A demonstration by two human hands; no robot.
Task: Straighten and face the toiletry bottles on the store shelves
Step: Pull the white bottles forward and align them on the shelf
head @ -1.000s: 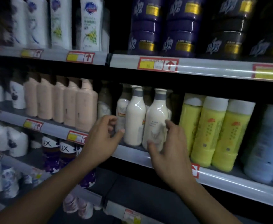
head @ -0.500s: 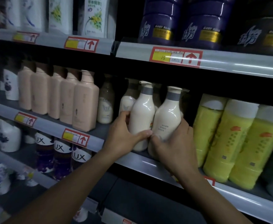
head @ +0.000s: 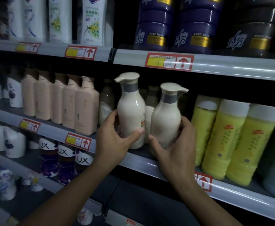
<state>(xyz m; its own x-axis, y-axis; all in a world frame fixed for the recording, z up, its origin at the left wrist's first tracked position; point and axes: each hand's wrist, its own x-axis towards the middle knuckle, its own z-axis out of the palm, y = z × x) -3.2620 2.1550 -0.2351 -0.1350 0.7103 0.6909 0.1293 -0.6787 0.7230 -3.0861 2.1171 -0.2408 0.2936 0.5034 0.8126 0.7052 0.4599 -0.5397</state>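
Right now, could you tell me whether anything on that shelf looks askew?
Yes: the two cream bottles in hand. The left bottle's spout points left, the right bottle's points right, so they aren't faced alike.

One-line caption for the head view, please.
Left hand and right hand each grip a cream pump bottle on the middle shelf, spouts pointing opposite ways.

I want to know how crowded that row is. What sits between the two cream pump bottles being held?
In the head view, another cream bottle shows through the gap between the left bottle and right bottle, set further back.
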